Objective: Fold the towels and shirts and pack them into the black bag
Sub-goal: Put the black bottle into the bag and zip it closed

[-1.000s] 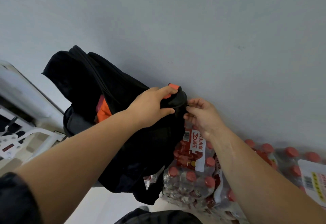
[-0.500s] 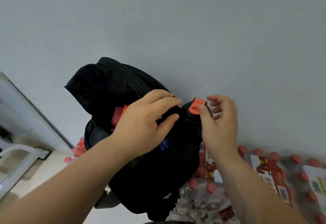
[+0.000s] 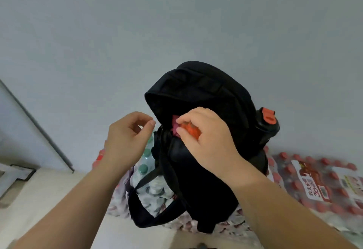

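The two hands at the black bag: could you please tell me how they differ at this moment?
The right hand reaches into the open top of the black bag; the left hand hovers just outside its rim. The right hand pinches the orange and pink cloth; the left hand's curled fingers show nothing between them, though I cannot be sure. Both hands are bare and raised level with the opening.

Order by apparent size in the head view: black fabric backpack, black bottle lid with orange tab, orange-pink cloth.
1. Black fabric backpack.
2, tied: black bottle lid with orange tab and orange-pink cloth; the right hand hides part of the cloth.
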`<state>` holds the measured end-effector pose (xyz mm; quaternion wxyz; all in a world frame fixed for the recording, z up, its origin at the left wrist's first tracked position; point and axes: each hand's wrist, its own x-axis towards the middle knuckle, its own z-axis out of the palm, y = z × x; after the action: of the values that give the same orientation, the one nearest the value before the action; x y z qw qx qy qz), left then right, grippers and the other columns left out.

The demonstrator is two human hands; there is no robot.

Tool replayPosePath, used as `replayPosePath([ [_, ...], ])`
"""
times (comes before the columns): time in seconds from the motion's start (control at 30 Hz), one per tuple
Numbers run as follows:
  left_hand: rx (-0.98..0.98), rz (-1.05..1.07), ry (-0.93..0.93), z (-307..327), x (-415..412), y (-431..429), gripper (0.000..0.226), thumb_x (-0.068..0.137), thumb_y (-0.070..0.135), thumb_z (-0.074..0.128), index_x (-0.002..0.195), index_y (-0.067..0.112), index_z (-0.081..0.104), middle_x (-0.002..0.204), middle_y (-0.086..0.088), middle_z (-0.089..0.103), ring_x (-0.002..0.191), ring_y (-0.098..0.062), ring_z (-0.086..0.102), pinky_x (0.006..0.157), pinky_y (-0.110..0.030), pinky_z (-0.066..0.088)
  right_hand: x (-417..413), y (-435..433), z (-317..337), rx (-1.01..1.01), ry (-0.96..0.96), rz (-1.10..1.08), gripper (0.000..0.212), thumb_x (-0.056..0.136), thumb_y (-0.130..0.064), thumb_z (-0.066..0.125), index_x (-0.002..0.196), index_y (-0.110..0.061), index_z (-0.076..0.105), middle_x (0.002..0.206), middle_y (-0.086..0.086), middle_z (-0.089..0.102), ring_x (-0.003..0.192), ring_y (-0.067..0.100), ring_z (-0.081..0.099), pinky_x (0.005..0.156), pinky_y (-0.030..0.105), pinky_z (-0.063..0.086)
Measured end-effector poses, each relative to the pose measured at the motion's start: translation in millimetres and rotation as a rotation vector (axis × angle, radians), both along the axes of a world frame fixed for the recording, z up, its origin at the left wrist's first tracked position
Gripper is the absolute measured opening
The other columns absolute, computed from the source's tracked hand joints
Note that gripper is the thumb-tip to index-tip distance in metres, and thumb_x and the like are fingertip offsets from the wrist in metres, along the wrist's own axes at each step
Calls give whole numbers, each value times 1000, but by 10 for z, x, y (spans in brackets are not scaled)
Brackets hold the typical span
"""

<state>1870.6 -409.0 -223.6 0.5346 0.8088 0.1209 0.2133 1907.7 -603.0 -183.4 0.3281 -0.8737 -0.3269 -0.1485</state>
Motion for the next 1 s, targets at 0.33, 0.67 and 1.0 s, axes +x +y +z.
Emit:
replayPosePath([
  [0.33, -347, -276, 183, -534, 318, -21, 12, 94, 16, 64, 91, 21, 74, 68, 13, 68, 61, -5, 58, 64, -29, 45, 408, 676, 604, -672, -504, 224, 44, 97, -26, 55, 141, -29, 55, 145, -6, 56, 148, 24, 33, 122, 51, 12],
  [0.67, -504, -331, 263, -579, 282, 168, 19, 96, 19, 63, 79, 14, 68, 75, -3, 69, 68, -16, 62, 62, -33, 47, 694, 902, 750, -1159, -107, 202, 35, 104, -45, 40, 134, -42, 58, 127, -12, 66, 119, 19, 58, 86, 31, 38],
  [1.0, -789, -344, 185, -529, 274, 201, 18, 92, 17, 68, 75, 12, 72, 76, -6, 72, 65, -14, 59, 58, -27, 43, 741, 860, 434, -1138, 32, 260, 43, 85, -66, 63, 123, -46, 68, 97, -14, 66, 93, 11, 60, 73, 31, 44],
])
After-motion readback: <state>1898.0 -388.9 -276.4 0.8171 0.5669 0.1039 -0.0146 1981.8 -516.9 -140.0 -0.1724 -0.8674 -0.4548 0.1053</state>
